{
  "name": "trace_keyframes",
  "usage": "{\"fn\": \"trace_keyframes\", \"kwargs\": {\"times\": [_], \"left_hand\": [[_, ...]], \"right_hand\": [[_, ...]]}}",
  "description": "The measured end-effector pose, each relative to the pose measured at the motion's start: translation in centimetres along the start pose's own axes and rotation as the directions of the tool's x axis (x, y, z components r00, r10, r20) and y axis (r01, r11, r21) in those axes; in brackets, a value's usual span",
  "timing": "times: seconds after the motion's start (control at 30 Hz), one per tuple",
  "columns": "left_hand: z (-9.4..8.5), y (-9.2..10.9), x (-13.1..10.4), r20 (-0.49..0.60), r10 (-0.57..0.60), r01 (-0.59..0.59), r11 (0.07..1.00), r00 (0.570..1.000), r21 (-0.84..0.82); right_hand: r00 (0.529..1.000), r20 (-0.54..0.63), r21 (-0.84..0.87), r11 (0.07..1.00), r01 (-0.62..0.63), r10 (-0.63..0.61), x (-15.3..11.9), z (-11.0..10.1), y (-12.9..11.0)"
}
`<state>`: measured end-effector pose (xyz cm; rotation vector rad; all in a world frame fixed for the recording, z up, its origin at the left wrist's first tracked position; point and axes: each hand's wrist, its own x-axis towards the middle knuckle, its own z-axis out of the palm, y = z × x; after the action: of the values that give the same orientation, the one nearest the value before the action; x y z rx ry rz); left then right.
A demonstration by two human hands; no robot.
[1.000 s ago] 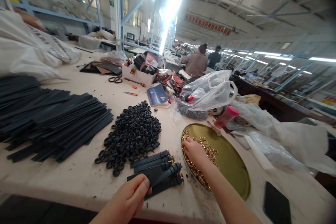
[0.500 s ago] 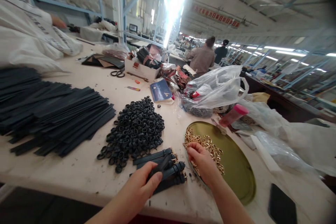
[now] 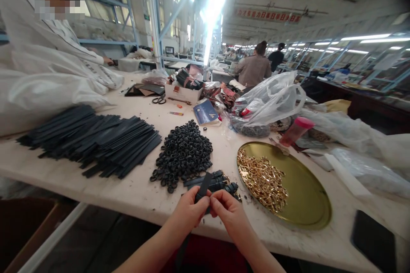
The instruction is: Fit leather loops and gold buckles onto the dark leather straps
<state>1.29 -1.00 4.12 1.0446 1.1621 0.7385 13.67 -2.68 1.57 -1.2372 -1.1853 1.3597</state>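
Tabletop (image 3: pixel 128 194): pale and long, in a big workroom; the loose things lie in separate heaps, probably so each kind stays easy to reach.
Left hand (image 3: pixel 188 209): at the near edge, its grip pinching a dark strap (image 3: pixel 204 184) between thumb and fingers, seemingly to keep it steady; one end points up past the fingers.
Right hand (image 3: pixel 228 210): thumb and fingertips pressed together against the strap, beside the left thumb; whether a small piece is between them cannot be told.
Buckled straps (image 3: pixel 218 179): just beyond the hands, laid side by side, metal ends towards the tray, perhaps for order.
Black slab (image 3: pixel 373 236): flat, at the right, apart from the heaps.
Tray (image 3: pixel 309 198): right of the straps; its raised rim likely stops the gold-coloured metal pieces (image 3: pixel 264 181) from scattering.
Dark loops (image 3: pixel 184 153): heaped between the tray and the dark strips (image 3: pixel 105 140), which lie flat and overlapping, roughly aligned.
Booklet (image 3: pixel 206 112): behind the loops, near the scissors (image 3: pixel 159 100) and white box (image 3: pixel 188 95), out of the hands' way.
Co-worker (image 3: pixel 41 38): far left, behind white sacking (image 3: pixel 41 89).
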Motion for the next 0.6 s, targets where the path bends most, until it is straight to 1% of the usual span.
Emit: {"fn": "trace_keyframes", "kwargs": {"times": [0.03,0.1,0.2,0.27,0.3,0.37,0.43,0.5,0.53,0.57,0.6], "left_hand": [[-0.1,-0.2,0.3,0.000,-0.019,0.019,1.000,1.000,-0.005],[-0.8,-0.6,0.9,-0.039,-0.038,0.037,0.999,0.999,-0.031],[-2.6,-1.3,1.2,-0.116,0.009,-0.015,0.999,0.993,-0.044],[-3.9,-1.8,0.9,-0.135,0.050,-0.052,0.999,0.990,-0.010],[-4.4,-2.0,0.6,-0.143,0.060,-0.058,0.998,0.988,0.018],[-5.0,-2.4,0.2,-0.147,0.051,-0.040,0.996,0.988,0.077],[-5.0,-2.7,-0.1,-0.129,0.031,-0.014,0.992,0.991,0.126],[-4.9,-2.9,-0.2,-0.105,0.007,0.011,0.986,0.994,0.166],[-4.9,-2.9,-0.1,-0.102,0.006,0.013,0.982,0.995,0.188],[-4.9,-3.0,-0.1,-0.104,0.013,0.009,0.978,0.995,0.210],[-5.0,-3.0,0.0,-0.109,0.030,-0.004,0.972,0.994,0.233]], "right_hand": [[1.000,-0.001,-0.044,0.999,0.011,-0.011,0.2,-0.3,0.4],[0.999,-0.034,-0.102,0.995,0.009,-0.013,0.7,-1.1,1.1],[0.992,-0.127,-0.171,0.985,-0.001,-0.021,0.8,-2.7,1.9],[0.987,-0.145,-0.314,0.949,0.021,-0.070,0.5,-3.3,2.0],[0.986,-0.129,-0.417,0.908,0.045,-0.108,0.4,-3.3,1.9],[0.982,-0.052,-0.628,0.771,0.109,-0.182,0.2,-2.7,1.6],[0.976,0.045,-0.801,0.575,0.164,-0.214,0.5,-1.4,1.1],[0.977,0.107,-0.924,0.344,0.165,-0.183,1.2,0.1,0.7],[0.981,0.117,-0.957,0.245,0.153,-0.155,1.7,0.8,0.5],[0.984,0.119,-0.976,0.169,0.140,-0.129,2.2,1.4,0.5],[0.987,0.119,-0.984,0.119,0.131,-0.109,2.6,1.9,0.5]]}}
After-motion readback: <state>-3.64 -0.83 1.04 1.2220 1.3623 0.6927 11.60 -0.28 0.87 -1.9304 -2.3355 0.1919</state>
